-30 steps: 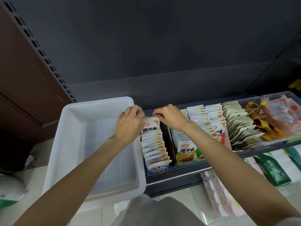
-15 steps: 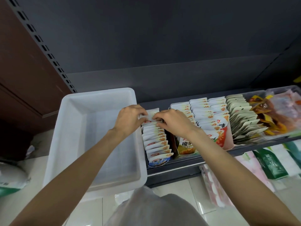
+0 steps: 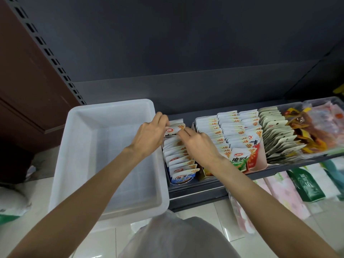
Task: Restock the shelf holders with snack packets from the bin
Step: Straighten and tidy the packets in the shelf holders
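Note:
A white plastic bin [image 3: 78, 164] sits on the shelf at the left, with no packets visible inside it. To its right stands a holder full of white snack packets [image 3: 181, 161] with blue fronts. My left hand [image 3: 149, 136] and my right hand [image 3: 199, 146] meet over the back of that row. Between them they pinch one white packet [image 3: 174, 130] by its top corners. More holders of packets [image 3: 232, 135] stand further right, with green and red fronts.
A row of pale hang-tab packets [image 3: 277, 138] and a clear tray of orange and pink snacks [image 3: 316, 127] fill the right of the dark shelf [image 3: 195, 187]. Green and pink packs [image 3: 305, 183] lie below. A slotted upright [image 3: 50, 58] runs up the left.
Both hands have stayed at the back of the leftmost holder, drawing closer together on the packet. The camera has tilted slightly, so the shelf sits lower in view.

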A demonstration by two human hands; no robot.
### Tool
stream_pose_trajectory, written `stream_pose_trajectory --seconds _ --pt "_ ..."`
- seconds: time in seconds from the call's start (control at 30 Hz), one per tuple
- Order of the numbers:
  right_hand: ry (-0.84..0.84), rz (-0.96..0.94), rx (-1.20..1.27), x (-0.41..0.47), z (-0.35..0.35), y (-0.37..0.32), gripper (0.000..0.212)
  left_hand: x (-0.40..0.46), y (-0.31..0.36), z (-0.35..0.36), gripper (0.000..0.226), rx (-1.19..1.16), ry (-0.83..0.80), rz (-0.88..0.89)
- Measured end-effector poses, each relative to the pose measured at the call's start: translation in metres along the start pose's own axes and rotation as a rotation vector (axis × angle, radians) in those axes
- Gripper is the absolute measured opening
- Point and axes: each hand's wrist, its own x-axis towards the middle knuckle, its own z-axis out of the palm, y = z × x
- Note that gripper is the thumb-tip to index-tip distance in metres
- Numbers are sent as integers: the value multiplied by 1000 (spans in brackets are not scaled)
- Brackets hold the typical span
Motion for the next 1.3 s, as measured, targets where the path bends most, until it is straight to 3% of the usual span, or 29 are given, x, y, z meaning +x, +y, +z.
stream_pose_trajectory --seconds 0.03,0.17,0.3,0.47,0.6,0.73,0.8,0.87,1.03,1.17,1.3 --pt "27 -4 12 -1 2 1 37 0 -1 1 8 -2 7 16" --pt "96 -40 55 -7 5 3 37 -2 -4 3 31 -30 24 31" --pt "144 -10 79 -6 4 4 31 -2 -8 -1 27 -72 59 3" --pt "-20 3 224 0 0 15 19 -3 -11 1 20 -119 29 18" --pt "-125 261 530 -20 -27 20 48 -2 -11 -5 12 -269 -8 -133" --pt "-413 263 842 -50 -51 13 93 -3 -8 -13 28 -468 -72 -159" --pt "-441 211 699 -55 -47 6 98 -8 -4 -19 25 -457 40 -154" --pt "-387 199 516 -52 -40 -1 90 -19 2 -25 17 -391 119 -167" --pt "-332 160 313 -41 -32 -8 68 -42 10 -21 24 -339 -106 -202" --pt "-410 170 246 -32 -28 -13 63 -32 12 -21 27 -413 -123 -308" --pt "-386 217 239 -31 -25 -17 49 -21 17 -23 33 -355 -239 -327"
